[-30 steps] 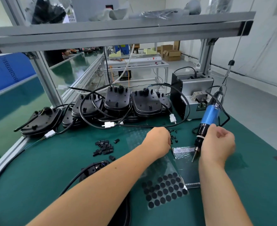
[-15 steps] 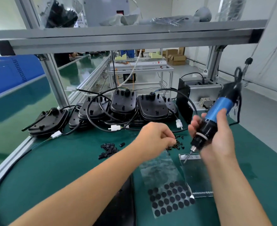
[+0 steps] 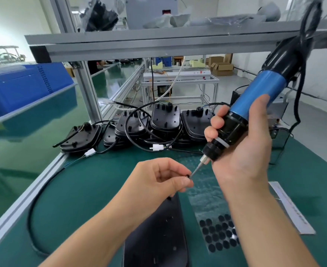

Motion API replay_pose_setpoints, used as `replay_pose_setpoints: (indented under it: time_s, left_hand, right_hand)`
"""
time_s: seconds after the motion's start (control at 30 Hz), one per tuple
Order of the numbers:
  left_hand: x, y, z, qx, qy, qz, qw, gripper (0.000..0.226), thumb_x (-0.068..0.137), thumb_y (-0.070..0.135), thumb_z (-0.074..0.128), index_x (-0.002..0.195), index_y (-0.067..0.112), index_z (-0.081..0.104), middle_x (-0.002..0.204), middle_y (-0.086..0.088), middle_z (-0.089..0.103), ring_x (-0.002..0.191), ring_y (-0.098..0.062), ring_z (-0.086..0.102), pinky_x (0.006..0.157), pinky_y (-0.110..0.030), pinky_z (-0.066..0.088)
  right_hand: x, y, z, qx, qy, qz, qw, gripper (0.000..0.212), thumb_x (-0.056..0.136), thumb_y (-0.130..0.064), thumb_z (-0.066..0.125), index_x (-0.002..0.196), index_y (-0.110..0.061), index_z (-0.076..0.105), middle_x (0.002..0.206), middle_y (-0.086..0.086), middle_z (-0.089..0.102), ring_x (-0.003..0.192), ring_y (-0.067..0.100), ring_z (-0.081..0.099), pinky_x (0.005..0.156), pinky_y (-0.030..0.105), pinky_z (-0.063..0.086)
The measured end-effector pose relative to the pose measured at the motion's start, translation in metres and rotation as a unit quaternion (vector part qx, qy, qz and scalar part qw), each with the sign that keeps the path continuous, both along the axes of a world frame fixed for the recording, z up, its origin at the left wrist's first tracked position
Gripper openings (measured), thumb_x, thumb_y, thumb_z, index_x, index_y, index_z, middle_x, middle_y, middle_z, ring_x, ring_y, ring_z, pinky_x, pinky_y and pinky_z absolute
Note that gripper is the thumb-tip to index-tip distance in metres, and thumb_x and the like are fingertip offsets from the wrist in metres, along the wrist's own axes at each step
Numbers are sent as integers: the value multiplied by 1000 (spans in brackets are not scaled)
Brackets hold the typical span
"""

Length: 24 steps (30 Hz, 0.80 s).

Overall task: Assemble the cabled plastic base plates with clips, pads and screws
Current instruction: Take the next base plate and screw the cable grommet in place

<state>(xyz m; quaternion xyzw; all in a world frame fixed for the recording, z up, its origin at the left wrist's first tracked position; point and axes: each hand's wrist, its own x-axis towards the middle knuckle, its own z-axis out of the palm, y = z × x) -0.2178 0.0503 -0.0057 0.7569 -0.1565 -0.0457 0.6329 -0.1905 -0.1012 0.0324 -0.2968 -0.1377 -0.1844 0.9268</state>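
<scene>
Our right hand (image 3: 241, 151) is wrapped around the blue and black electric screwdriver (image 3: 255, 105), fingers curled round its black lower barrel and thumb lying along the blue part, with the tool tilted so its thin bit (image 3: 196, 169) slants down and to the left. Our left hand (image 3: 164, 180) pinches a small black screw (image 3: 187, 176) between thumb and forefinger, and the screw sits right at the tip of the bit; the other fingers are curled in loosely.

Taking the screwdriver bit as our landmark: directly below it, nearest us, lies a black base plate (image 3: 158, 237) flat on the green tabletop (image 3: 81, 189), its upper end hidden under our left hand. To the lower right of the bit is a clear sheet carrying rows of round black pads (image 3: 218, 236), partly covered by our right forearm. Further right of that sheet lies a clear strip with a white edge (image 3: 291, 209).

Beyond the bit, towards the back of the tabletop, stand stacks of black base plates (image 3: 164, 120) with black cables looping around them and two white plugs (image 3: 157, 147) on the cable ends. A long black cable (image 3: 31, 212) curves across the tabletop well to the left of the bit. The screwdriver's own cord (image 3: 301, 78) hangs from its top end, above and right of the bit.
</scene>
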Motion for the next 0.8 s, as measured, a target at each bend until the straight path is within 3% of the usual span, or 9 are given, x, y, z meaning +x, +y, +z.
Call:
replay_pose_setpoints:
  time_s: [0.13, 0.4, 0.53, 0.63, 0.7, 0.73, 0.8]
  left_hand:
    - [-5, 9, -1, -4, 7, 12, 1000, 14, 82, 8, 72, 81, 22, 71, 79, -3, 75, 60, -3, 61, 59, -15, 46]
    - [-10, 16, -11, -31, 11, 35, 999, 17, 83, 5, 69, 82, 22, 72, 78, -4, 75, 65, -7, 63, 59, -17, 48]
    - [-16, 14, -18, -94, 50, 46, 993, 23, 84, 4, 66, 79, 24, 75, 77, -8, 74, 65, -10, 63, 61, -20, 51]
    - [-23, 11, -23, -160, 97, 27, 982, 9, 76, 14, 72, 77, 22, 76, 78, -9, 74, 66, -12, 63, 66, -22, 52]
    - [-27, 13, -21, -184, 111, 4, 977, 5, 76, 22, 76, 81, 21, 77, 81, -9, 74, 67, -13, 63, 66, -20, 53]
    - [-27, 17, -19, -153, 92, -3, 984, 11, 76, 29, 78, 86, 25, 76, 85, -7, 75, 70, -14, 65, 66, -20, 52]
    - [-20, 32, -12, 5, -14, 33, 999, 28, 74, 52, 70, 99, 39, 72, 95, 7, 75, 82, -9, 68, 69, -15, 50]
  right_hand:
    - [-2, 10, 0, -10, -7, 1, 1000, 47, 93, -46, 50, 127, -14, 41, 73, 3, 57, 56, 14, 51, 47, 23, 42]
    - [-4, 20, -4, -28, -8, -3, 1000, 38, 95, -44, 48, 116, -13, 44, 75, 4, 56, 57, 13, 51, 48, 23, 43]
    - [-7, 25, -1, -71, -20, -22, 997, 27, 96, -37, 47, 109, -14, 49, 83, 8, 63, 63, 16, 59, 56, 29, 51]
    - [-10, 28, 6, -105, -39, -13, 994, 24, 94, -29, 50, 111, -13, 52, 101, 14, 67, 76, 20, 65, 70, 35, 56]
    - [-11, 30, 13, -123, -51, 1, 991, 23, 93, -29, 51, 109, -12, 53, 97, 12, 68, 67, 18, 61, 64, 32, 54]
    - [-10, 31, 15, -127, -57, 9, 990, 24, 93, -31, 49, 107, -12, 52, 91, 11, 67, 63, 16, 58, 59, 30, 52]
    - [-8, 32, 19, -128, -64, 28, 989, 33, 95, -42, 41, 104, -13, 53, 80, 7, 62, 58, 15, 54, 53, 27, 48]
